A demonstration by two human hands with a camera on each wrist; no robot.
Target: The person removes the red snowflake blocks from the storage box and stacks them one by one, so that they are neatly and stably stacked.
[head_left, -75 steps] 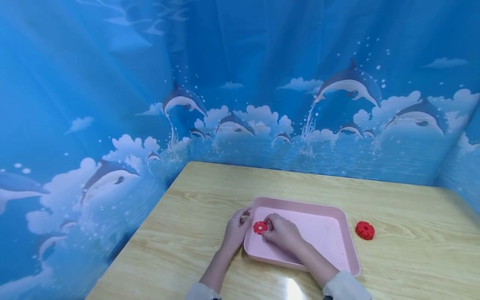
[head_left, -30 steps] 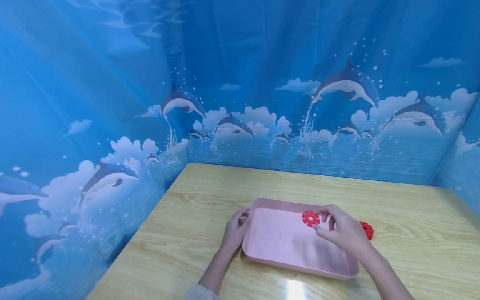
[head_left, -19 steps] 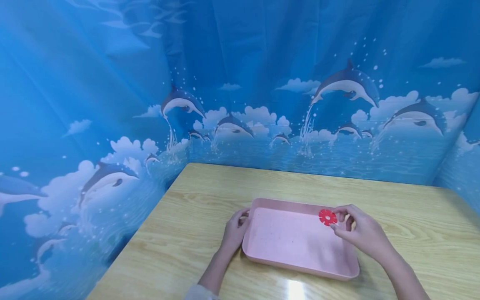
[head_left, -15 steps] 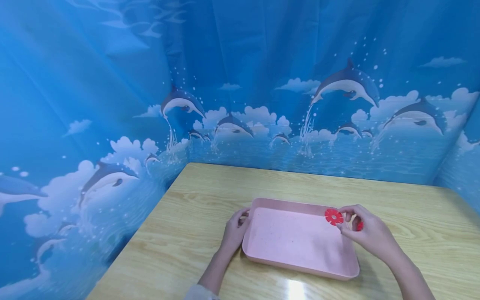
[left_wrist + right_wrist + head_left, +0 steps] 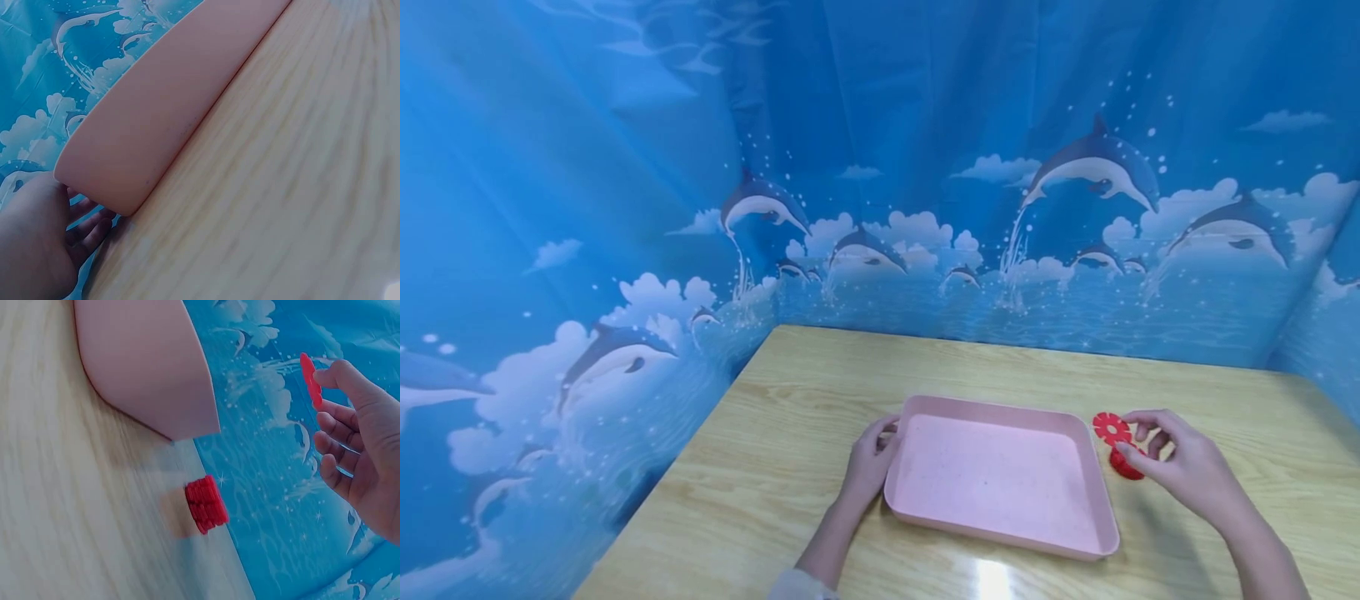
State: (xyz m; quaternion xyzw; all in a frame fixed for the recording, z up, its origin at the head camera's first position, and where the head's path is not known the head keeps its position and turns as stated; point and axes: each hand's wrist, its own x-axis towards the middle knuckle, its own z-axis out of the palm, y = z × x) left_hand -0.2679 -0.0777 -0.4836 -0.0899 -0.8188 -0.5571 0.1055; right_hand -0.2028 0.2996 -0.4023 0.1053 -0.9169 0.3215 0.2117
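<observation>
My right hand (image 5: 1187, 458) pinches a flat red notched plastic disc (image 5: 1111, 429) with a centre hole between thumb and fingertips. In the right wrist view this disc (image 5: 310, 380) is edge-on, raised well clear of a small stack of similar red discs (image 5: 207, 504). Seen from the head, it overlaps the far edge of the stack (image 5: 1126, 462), which stands on the table right of the pink tray (image 5: 1000, 475). My left hand (image 5: 871, 462) rests against the tray's left end. Its loosely bent fingers (image 5: 94, 231) touch the outer wall; the thumb is hidden by the tray in the left wrist view.
The wooden table (image 5: 820, 375) carries the shallow rectangular tray with its raised walls. A blue curtain (image 5: 895, 167) printed with dolphins and clouds hangs behind the table and along its sides.
My right hand has carried the pinched disc from the tray's left part, rightward across the tray and past its right wall, to the stack. My left hand has stayed at the tray's left end.
</observation>
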